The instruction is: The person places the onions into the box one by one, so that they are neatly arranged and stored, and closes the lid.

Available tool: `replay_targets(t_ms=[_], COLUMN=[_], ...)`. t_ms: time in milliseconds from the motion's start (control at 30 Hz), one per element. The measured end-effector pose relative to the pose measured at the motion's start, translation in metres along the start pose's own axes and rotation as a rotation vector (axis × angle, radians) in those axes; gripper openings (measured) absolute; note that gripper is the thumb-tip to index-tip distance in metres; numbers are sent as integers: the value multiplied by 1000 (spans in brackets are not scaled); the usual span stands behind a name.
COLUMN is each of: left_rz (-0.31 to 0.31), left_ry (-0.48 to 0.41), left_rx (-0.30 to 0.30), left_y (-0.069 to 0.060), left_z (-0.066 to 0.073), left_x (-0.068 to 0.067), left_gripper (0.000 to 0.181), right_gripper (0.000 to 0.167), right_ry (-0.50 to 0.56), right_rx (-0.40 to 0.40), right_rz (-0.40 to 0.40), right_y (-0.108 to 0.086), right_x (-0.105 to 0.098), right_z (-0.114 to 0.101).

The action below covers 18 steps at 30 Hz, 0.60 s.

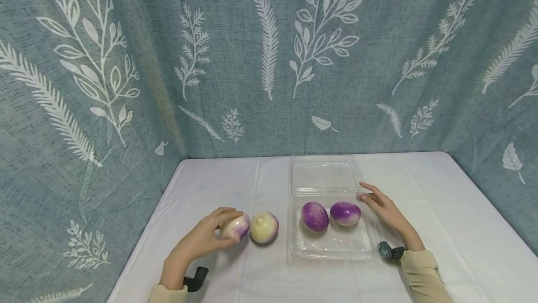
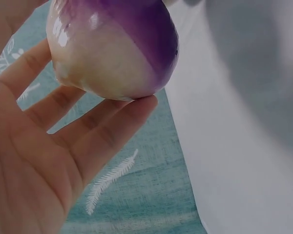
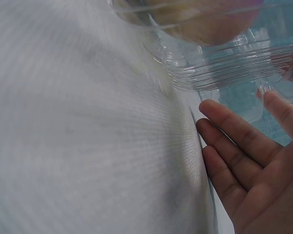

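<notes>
My left hand [image 1: 202, 236] grips a white and purple turnip [image 1: 237, 227] at the left of the table, fingers behind it and thumb in front. In the left wrist view this turnip [image 2: 112, 48] shows its purple side, with fingertips under it. Right beside it lies a second, pale turnip [image 1: 264, 227]. Two purple turnips, one on the left [image 1: 314, 217] and one on the right [image 1: 346, 213], lie in a clear plastic clamshell box [image 1: 332, 248]. My right hand [image 1: 387, 212] rests at the box's right edge near the hinge, its fingers fairly straight in the right wrist view.
The box's lid [image 1: 323, 175] lies folded back, away from me. A white cloth [image 1: 445, 219] covers the table. Blue-green curtains [image 1: 235, 60] with white leaf prints hang behind it and at both sides.
</notes>
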State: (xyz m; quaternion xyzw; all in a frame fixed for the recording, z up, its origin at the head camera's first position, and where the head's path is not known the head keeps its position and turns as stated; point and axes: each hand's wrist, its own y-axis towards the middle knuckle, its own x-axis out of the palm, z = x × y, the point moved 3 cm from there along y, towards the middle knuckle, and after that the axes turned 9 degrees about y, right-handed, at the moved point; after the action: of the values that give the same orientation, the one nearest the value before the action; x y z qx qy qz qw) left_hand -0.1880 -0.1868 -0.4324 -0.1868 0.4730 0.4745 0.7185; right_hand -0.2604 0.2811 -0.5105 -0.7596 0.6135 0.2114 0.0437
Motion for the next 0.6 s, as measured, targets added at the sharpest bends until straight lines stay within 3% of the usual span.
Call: replay_targets(t_ms=[600], left_rz=[47], left_ry=[63], left_rx=[16], left_y=[12], left_z=[13], left_x=[-4], left_gripper=[55], right_gripper=[47], right_ry=[-16], right_rx=[-10], right_rz=[6], right_y=[0], right_x=[2], right_z=[-2])
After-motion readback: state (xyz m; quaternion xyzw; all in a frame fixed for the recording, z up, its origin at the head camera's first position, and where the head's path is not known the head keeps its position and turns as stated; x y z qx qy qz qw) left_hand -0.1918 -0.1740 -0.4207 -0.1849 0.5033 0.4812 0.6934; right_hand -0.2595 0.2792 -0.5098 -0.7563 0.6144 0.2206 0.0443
